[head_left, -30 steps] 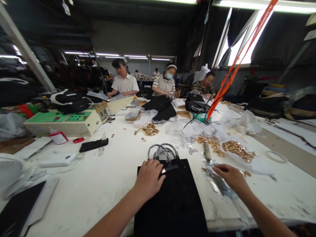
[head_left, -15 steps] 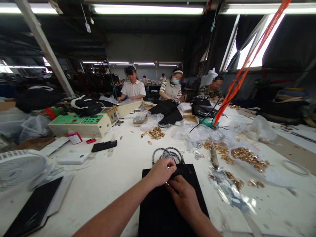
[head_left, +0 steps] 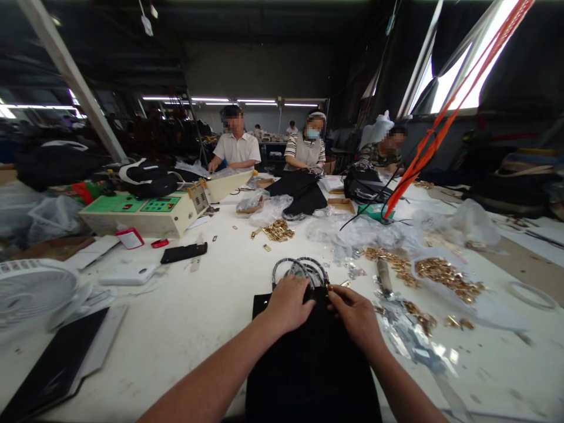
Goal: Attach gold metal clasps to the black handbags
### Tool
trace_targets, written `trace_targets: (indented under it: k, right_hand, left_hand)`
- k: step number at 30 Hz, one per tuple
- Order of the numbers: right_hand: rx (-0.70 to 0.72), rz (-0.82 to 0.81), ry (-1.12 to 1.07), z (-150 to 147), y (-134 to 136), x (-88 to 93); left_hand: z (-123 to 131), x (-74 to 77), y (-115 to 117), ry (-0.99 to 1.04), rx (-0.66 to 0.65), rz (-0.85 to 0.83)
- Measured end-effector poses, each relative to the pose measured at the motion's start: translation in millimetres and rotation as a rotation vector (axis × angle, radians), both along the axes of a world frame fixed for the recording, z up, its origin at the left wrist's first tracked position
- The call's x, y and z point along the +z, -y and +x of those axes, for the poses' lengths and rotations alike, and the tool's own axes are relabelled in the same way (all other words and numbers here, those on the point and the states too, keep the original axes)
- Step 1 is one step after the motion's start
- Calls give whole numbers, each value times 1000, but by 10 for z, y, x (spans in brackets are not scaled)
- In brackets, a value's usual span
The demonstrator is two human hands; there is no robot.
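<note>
A flat black bag (head_left: 311,364) lies on the white table (head_left: 202,317) right in front of me, its wrapped grey handles (head_left: 300,269) looping out past the top edge. My left hand (head_left: 288,302) is closed on the bag's top edge, just below the handles. My right hand (head_left: 356,314) meets it from the right and pinches a small gold metal fitting (head_left: 345,284) at the same edge. Both forearms cross the bag's black face.
Heaps of gold fittings (head_left: 445,273) and crumpled clear wrappers (head_left: 409,338) lie to the right. A green-topped machine (head_left: 145,212), a black phone-like slab (head_left: 183,252) and a white fan (head_left: 30,288) stand on the left. Three other people (head_left: 306,150) work at the far end. Orange straps (head_left: 440,111) hang down.
My right hand came off the wrappers on the right and moved onto the bag's top edge beside my left hand. My left hand shifted up to that edge.
</note>
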State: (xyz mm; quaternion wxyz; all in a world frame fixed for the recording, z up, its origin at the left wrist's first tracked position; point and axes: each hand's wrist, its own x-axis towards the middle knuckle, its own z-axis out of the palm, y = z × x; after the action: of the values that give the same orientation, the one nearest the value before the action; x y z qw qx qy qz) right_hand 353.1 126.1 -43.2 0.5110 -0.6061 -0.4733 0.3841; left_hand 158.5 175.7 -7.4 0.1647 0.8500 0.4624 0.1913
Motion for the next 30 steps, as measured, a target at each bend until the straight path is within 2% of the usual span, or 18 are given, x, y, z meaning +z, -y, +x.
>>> trace_targets:
  k: [5,10,15,19,24,30]
  right_hand:
    - [56,36,186,2,49,35]
    - [81,52,329,14,94,62]
    - [94,83,426,45,223,109]
    - [92,79,450,52,338,178]
    - [110,73,447,-3,454,261]
    - [119,75,522,-66,571,286]
  left_hand:
    - [98,73,-14,-48,35,-47]
    - [89,104,-27,11,54,-139]
    - [74,212,29,80,57,-182]
    - [91,296,68,131,68,-182]
    - [81,327,77,184,48,-216]
    - [79,403,192,225,56,-188]
